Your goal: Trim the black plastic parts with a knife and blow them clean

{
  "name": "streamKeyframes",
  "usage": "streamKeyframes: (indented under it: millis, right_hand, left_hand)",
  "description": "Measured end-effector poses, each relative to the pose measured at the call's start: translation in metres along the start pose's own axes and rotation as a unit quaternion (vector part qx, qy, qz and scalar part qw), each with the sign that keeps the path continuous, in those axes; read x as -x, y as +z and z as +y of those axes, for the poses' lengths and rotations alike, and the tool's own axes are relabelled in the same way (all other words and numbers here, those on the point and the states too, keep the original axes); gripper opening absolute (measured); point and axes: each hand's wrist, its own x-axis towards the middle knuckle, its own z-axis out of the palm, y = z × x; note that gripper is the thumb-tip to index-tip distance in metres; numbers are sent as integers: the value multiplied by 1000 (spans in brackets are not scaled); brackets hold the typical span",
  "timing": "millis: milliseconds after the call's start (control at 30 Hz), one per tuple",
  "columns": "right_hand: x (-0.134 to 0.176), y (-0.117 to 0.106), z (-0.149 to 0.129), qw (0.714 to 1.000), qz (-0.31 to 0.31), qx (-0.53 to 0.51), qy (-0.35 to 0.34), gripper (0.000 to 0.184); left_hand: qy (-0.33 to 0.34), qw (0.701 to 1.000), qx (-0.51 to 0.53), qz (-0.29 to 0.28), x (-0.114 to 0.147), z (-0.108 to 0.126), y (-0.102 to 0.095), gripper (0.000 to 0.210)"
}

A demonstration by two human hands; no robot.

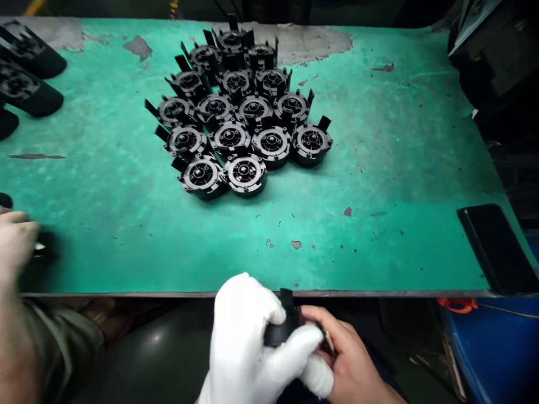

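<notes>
Hands: white-gloved left hand (248, 342) and bare right hand (349, 353), fingers pinching one round black plastic part (283, 325) below the surface edge.
Stock: matching black parts (240, 112) cluster touching on the green worn surface (379, 168).

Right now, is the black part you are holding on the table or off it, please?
Off it: left hand and right hand hold the black part below the table edge.

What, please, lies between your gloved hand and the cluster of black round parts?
In the head view, only bare green tabletop separates the gloved left hand from the parts.
</notes>
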Motion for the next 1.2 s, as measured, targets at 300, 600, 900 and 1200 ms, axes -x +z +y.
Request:
streamKeyframes:
  millis: [300, 600, 900, 1200]
  right_hand:
    - [-13, 28, -15, 997, 3, -48, 53, 59]
    - [-11, -8, 0, 1000, -17, -4, 22, 50]
    - [-27, -4, 2, 1000, -25, 6, -2, 45]
    - [-36, -7, -5, 999, -37, 13, -7, 37]
  left_hand:
    - [-57, 998, -31, 23, 21, -37, -2, 33]
    - [27, 996, -47, 68, 32, -50, 17, 32]
    - [41, 994, -45, 93, 32, -50, 23, 32]
    - [89, 992, -54, 67, 40, -68, 18, 37]
